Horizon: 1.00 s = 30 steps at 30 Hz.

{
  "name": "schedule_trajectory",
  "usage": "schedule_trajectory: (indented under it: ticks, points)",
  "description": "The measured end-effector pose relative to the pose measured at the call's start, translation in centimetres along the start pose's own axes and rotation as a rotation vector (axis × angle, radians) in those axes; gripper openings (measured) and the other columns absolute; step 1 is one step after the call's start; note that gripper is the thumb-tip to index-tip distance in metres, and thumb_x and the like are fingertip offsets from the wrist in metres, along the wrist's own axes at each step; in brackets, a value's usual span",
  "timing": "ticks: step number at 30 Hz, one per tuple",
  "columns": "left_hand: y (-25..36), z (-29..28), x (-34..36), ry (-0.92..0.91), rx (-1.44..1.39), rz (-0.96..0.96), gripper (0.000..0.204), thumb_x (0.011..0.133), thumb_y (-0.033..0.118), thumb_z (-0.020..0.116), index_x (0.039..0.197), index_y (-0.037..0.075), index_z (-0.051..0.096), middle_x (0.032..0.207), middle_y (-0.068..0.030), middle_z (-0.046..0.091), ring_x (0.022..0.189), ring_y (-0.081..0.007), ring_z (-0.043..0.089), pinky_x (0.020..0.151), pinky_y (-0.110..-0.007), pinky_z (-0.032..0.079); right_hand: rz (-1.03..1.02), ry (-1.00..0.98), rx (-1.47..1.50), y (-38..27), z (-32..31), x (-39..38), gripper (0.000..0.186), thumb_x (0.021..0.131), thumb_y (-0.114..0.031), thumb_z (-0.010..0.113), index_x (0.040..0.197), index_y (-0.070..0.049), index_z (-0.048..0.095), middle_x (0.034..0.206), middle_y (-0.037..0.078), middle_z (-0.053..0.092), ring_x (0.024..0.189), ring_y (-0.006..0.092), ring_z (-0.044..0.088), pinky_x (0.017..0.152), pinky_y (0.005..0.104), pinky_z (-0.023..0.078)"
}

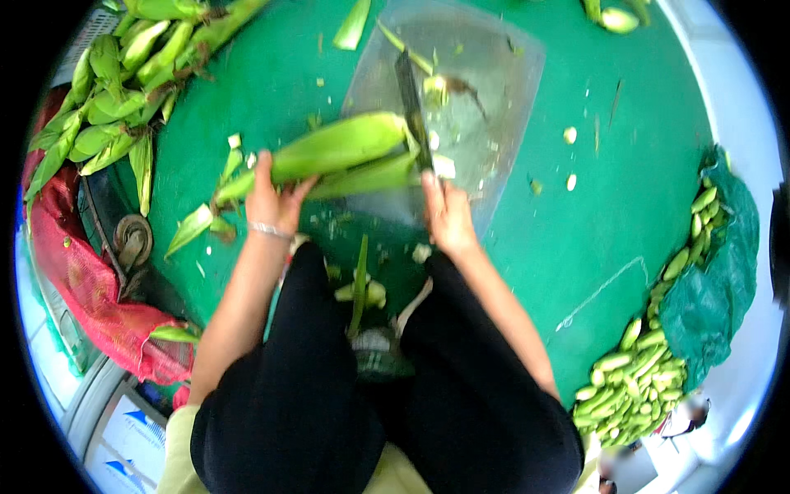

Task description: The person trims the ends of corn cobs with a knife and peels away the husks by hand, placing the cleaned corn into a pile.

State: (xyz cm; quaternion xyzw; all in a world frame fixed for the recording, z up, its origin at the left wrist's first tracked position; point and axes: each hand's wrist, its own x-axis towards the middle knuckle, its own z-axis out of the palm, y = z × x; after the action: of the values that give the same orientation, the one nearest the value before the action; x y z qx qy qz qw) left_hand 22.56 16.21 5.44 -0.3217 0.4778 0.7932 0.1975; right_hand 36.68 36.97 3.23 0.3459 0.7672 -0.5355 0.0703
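My left hand (276,198) grips an ear of corn (341,144) in green husk, held sideways over the near left part of a translucent cutting board (494,74). My right hand (444,206) is closed on the handle of a long dark knife (409,90), its blade pointing away from me beside the corn's right end. Cut corn pieces (436,90) and husk scraps lie on the board. A loose husk leaf (191,226) lies left of my left hand. More scraps (370,292) lie between my legs.
Husked corn ears (115,103) are heaped at upper left above a red mesh sack (82,280). At right, a pile of small green ears (625,391) spills from a green sack (708,288). A few ears (617,18) lie at the top right. The green floor surface (592,230) surrounds the board.
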Motion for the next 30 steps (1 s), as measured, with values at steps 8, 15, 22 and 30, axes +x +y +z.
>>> schedule_trajectory:
  ticks: [8,15,22,30]
  points:
    - [10.7,-3.3,4.7,-0.191,0.095,0.099,0.049,0.083,0.046,0.057,0.106,0.003,0.054,0.107,-0.0157,0.060,0.091,-0.0256,0.062,0.080,-0.042,0.054,0.159,-0.311,0.036,-0.6,-4.0,-6.0,0.055,0.090,-0.051,0.042,0.082,0.002,0.053,0.056,0.011,0.053,0.053,0.0206,0.056,0.054,0.0345,0.047]
    - [14.6,2.8,6.6,-0.259,-0.236,0.315,0.064,0.089,0.054,0.035,0.127,0.002,0.040,0.129,-0.0176,0.044,0.125,-0.0337,0.035,0.106,-0.049,0.023,-0.086,0.115,-0.539,-0.6,-10.1,5.9,0.056,0.088,-0.050,0.045,0.082,0.005,0.053,0.071,0.029,0.059,0.072,0.0438,0.060,0.062,0.0478,0.048]
    - [12.9,12.0,7.0,-0.396,0.441,0.262,0.061,0.085,0.051,0.051,0.121,0.003,0.039,0.110,-0.0164,0.053,0.096,-0.0277,0.058,0.081,-0.042,0.050,-0.161,-0.826,-0.458,-0.9,0.2,-8.2,0.055,0.086,-0.054,0.044,0.088,0.000,0.051,0.069,0.024,0.059,0.068,0.0416,0.060,0.060,0.0494,0.048]
    - [-3.2,17.6,7.4,-0.649,2.006,0.796,0.062,0.074,0.059,0.060,0.104,0.005,0.057,0.100,-0.0187,0.054,0.090,-0.0313,0.057,0.077,-0.039,0.046,-0.328,-0.601,-0.207,-0.6,-8.1,-9.4,0.045,0.087,-0.046,0.050,0.083,-0.001,0.050,0.064,0.021,0.054,0.059,0.0384,0.056,0.056,0.0452,0.044]
